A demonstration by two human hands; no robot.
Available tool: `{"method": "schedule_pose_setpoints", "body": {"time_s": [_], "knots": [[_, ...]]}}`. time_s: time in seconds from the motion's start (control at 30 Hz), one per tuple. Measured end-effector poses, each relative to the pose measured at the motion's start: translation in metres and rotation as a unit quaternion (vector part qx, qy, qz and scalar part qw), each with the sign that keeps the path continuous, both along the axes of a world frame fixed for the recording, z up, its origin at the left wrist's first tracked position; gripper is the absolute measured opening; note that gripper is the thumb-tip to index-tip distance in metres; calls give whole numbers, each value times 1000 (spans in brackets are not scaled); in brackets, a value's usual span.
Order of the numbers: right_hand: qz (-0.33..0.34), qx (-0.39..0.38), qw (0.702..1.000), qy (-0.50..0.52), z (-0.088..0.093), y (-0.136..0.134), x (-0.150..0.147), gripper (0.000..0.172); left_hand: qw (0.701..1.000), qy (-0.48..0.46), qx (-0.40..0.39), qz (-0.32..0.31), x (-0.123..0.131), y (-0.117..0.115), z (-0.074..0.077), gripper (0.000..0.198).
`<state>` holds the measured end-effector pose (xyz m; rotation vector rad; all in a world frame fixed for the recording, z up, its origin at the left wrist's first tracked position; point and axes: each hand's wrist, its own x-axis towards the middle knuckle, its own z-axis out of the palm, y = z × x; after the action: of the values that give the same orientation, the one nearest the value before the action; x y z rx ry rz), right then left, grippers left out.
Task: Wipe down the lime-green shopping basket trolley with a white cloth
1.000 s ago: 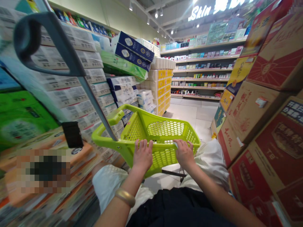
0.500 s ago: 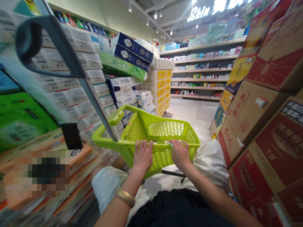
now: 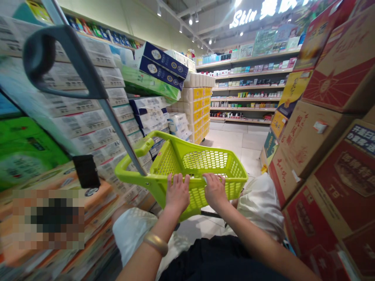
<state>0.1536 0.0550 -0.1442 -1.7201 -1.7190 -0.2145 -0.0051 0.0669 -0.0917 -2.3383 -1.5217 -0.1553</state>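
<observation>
A lime-green plastic shopping basket [image 3: 202, 160] on wheels stands in the aisle in front of me. Its grey pull handle [image 3: 73, 66] rises up to the left. My left hand [image 3: 176, 194] is curled over the near rim of the basket, a gold bangle on that wrist. Beside it, my right hand [image 3: 215, 190] is closed on the same rim, with something small and white under its fingers that I cannot name. The inside of the basket shows only mesh.
Stacked packs of tissue and paper goods [image 3: 88, 117] line the left side. Red and brown cardboard cartons [image 3: 328, 128] are piled high on the right. Shelves of small products [image 3: 249, 89] cross the far end, with pale floor tiles [image 3: 234, 140] between.
My right hand has slid left along the basket rim, closer to my left hand. The left hand has stayed in place.
</observation>
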Motion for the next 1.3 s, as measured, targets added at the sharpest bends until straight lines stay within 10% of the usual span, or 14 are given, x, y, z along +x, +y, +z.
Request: {"method": "schedule_pose_setpoints", "body": {"time_s": [0.37,0.87,1.13,1.3], "knots": [[-82,8,997,-16,-15,-12,66,43,1000,-5,2,-11,-2,5,-1,56],[-67,9,997,-23,-13,-12,37,44,998,-54,15,20,-12,10,0,70],[-19,54,998,-32,-11,-6,5,43,988,-76,-76,-113,36,-9,-27,78],[-52,42,997,-30,-19,-20,40,47,984,-79,-102,-124,35,-9,-29,78]]}}
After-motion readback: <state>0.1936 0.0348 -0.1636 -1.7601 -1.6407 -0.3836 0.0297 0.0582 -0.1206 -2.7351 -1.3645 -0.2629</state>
